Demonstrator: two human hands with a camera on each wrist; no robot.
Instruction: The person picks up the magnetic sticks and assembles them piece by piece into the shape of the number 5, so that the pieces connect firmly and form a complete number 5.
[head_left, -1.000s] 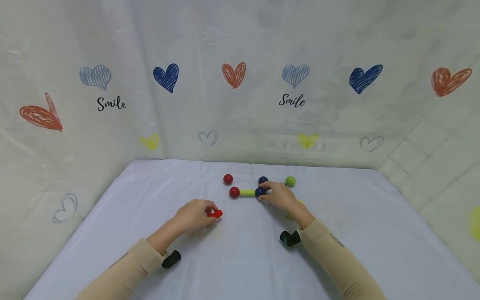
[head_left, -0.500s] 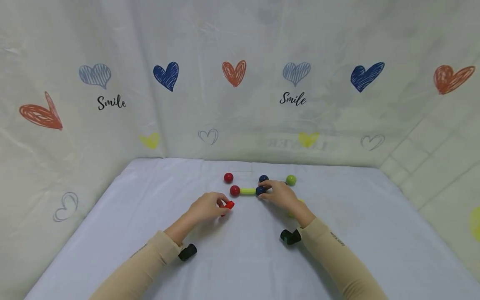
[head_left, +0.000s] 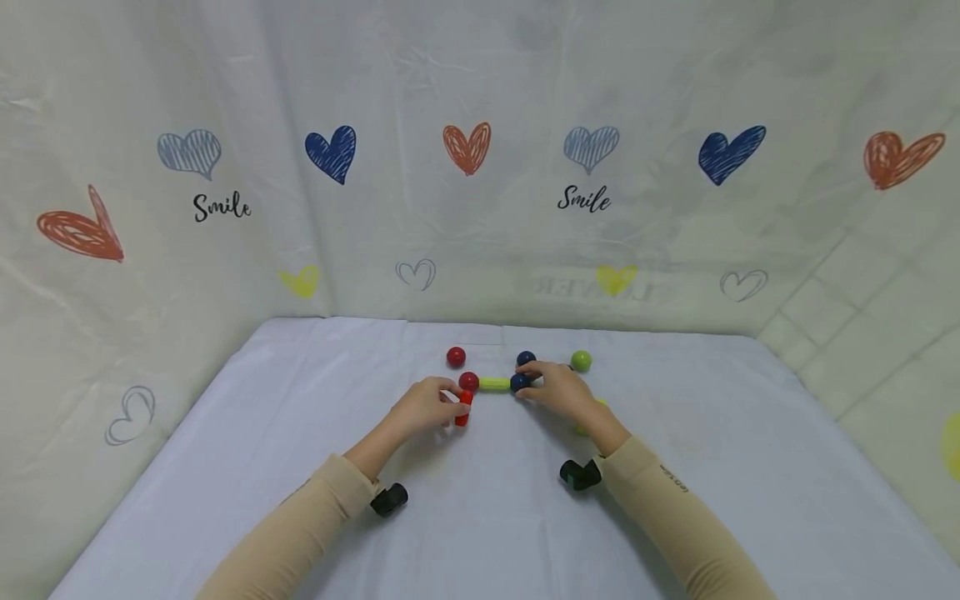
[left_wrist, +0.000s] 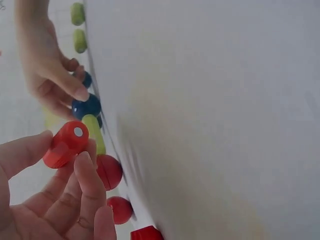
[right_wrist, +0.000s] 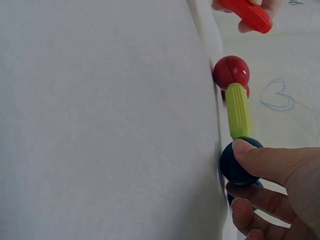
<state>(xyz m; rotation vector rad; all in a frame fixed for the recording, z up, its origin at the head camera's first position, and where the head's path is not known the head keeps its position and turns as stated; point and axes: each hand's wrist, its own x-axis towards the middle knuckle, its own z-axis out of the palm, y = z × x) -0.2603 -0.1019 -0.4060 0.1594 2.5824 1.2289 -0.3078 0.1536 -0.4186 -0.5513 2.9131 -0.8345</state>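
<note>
My left hand [head_left: 427, 406] pinches a red magnetic rod [left_wrist: 67, 144] between thumb and fingers. A pale round tip shows on one end of it. The rod stands nearly upright just in front of a red ball [head_left: 468, 381]; whether they touch I cannot tell. That ball joins one end of a yellow-green rod [right_wrist: 239, 111]. At the rod's other end is a dark blue ball [right_wrist: 240, 161], which my right hand [head_left: 558, 388] holds between thumb and fingers. The joined pieces lie on the white cloth.
Behind lie a second red ball [head_left: 456, 357], a second blue ball [head_left: 527, 358] and a green ball [head_left: 581, 361]. Yellow-green rods [left_wrist: 77, 13] lie past my right hand, partly under its arm. Another red piece [left_wrist: 146, 233] shows at the left wrist view's bottom edge. A hearts-printed backdrop [head_left: 465, 225] hangs behind.
My left hand has moved right and away from me with the red rod, turning it from slanted to nearly upright near the red ball. My right hand stays on the blue ball.
</note>
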